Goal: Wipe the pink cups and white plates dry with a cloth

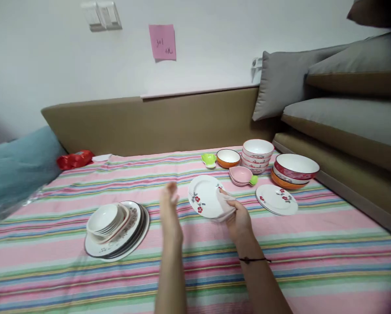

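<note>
My right hand [238, 218] grips the near right edge of a white plate with red flowers [204, 196], holding it tilted above the striped cloth. A thin dark band circles that wrist. My left hand [169, 209] is raised beside the plate's left side, fingers stretched out and together, holding nothing. To the left lies a stack of plates and shallow dishes [117, 226].
Beyond the plate stand a green dish [209, 159], an orange bowl [228, 158], a pink dish [241, 175], stacked white bowls [257, 155], stacked red and orange bowls [295, 170] and another flowered plate [276, 199]. Grey cushions [280, 83] are at right, a red packet [74, 159] at left.
</note>
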A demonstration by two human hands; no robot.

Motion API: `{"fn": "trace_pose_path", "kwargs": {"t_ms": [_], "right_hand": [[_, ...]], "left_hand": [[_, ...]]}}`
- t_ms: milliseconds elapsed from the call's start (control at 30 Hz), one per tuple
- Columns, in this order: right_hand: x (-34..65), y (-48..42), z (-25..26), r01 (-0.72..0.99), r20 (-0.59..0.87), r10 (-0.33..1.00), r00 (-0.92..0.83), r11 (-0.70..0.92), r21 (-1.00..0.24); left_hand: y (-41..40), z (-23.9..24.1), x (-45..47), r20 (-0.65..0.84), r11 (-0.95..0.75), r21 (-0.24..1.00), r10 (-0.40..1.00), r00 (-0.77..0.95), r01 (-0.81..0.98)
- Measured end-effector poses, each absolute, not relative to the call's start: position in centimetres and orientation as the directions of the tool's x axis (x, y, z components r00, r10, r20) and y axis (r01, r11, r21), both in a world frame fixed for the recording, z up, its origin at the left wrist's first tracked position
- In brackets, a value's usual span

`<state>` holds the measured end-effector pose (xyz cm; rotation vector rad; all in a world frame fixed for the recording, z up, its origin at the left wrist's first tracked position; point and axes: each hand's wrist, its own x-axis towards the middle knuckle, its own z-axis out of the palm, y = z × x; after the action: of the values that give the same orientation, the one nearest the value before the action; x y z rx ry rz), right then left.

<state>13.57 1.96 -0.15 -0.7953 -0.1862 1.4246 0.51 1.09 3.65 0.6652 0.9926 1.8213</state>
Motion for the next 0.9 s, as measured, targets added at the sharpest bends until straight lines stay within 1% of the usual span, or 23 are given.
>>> {"fn": "trace_pose_path", "kwargs": {"t_ms": [33, 67, 100, 167, 233, 333, 400, 433, 467, 567, 633, 700, 767, 833, 900], "right_hand": [[13.6, 1.9, -0.1, -0.801, -0.325, 0.931, 0.167, -0.064, -0.595], [13.5, 1.8, 0.0, -0.792, -0.313, 0.937, 0.157, -0.07, -0.606], [13.5, 1.8, 0.1, -0.779, -0.297, 0.942, 0.155, -0.068, -0.623], [13.3, 1.6, 0.3, -0.74, -0.242, 0.955, 0.172, -0.037, -0.672], [13.1, 1.5, 0.4, -0.685, -0.186, 0.964, 0.19, -0.005, -0.728], [12.4, 1.5, 0.2, -0.551, -0.116, 0.963, 0.244, 0.04, -0.834], [11.9, 1.6, -0.1, -0.455, -0.107, 0.937, 0.331, 0.059, -0.889], [11.7, 1.7, -0.3, -0.434, -0.12, 0.922, 0.368, 0.056, -0.899], [11.5, 1.8, -0.5, -0.435, -0.14, 0.914, 0.381, 0.044, -0.899], [11.6, 2.0, -1.0, -0.471, -0.179, 0.926, 0.332, -0.002, -0.882], [12.3, 2.1, -1.3, -0.434, -0.203, 0.905, 0.373, -0.024, -0.901], [13.0, 2.2, -1.5, -0.339, -0.209, 0.834, 0.51, -0.029, -0.94], [13.4, 2.4, -1.7, -0.217, -0.151, 0.788, 0.596, -0.023, -0.976], [12.9, 2.7, -1.8, -0.111, -0.084, 0.805, 0.588, -0.022, -0.994], [11.7, 2.8, -1.7, 0.006, 0.0, 0.847, 0.531, -0.004, -1.0]], "left_hand": [[1.3, 3.7, 0.8, -0.034, -0.171, 0.832, 0.933, -0.357, -0.528], [1.4, 3.6, 1.2, -0.11, -0.08, 0.788, 0.958, -0.266, -0.611], [1.5, 3.4, 1.9, -0.196, 0.047, 0.701, 0.972, -0.129, -0.711], [1.7, 2.9, 3.1, -0.242, 0.124, 0.543, 0.97, -0.014, -0.831], [1.8, 2.5, 3.8, -0.252, 0.097, 0.479, 0.967, -0.031, -0.873], [1.8, 2.5, 3.8, -0.287, 0.032, 0.51, 0.948, -0.136, -0.86], [1.8, 2.6, 3.5, -0.302, 0.008, 0.542, 0.935, -0.186, -0.84], [1.7, 2.7, 3.4, -0.299, -0.007, 0.552, 0.932, -0.206, -0.834], [1.7, 2.8, 3.3, -0.293, -0.025, 0.559, 0.929, -0.225, -0.829], [1.6, 3.0, 2.9, -0.269, -0.082, 0.567, 0.922, -0.278, -0.82], [1.4, 3.2, 2.4, -0.268, -0.099, 0.57, 0.916, -0.299, -0.816], [1.2, 3.4, 1.9, -0.267, -0.073, 0.568, 0.926, -0.267, -0.82], [1.0, 3.5, 1.6, -0.273, -0.005, 0.57, 0.942, -0.195, -0.822], [0.8, 3.4, 1.8, -0.282, 0.079, 0.574, 0.953, -0.107, -0.815], [0.7, 3.1, 2.4, -0.288, 0.156, 0.587, 0.957, -0.025, -0.794]]}}
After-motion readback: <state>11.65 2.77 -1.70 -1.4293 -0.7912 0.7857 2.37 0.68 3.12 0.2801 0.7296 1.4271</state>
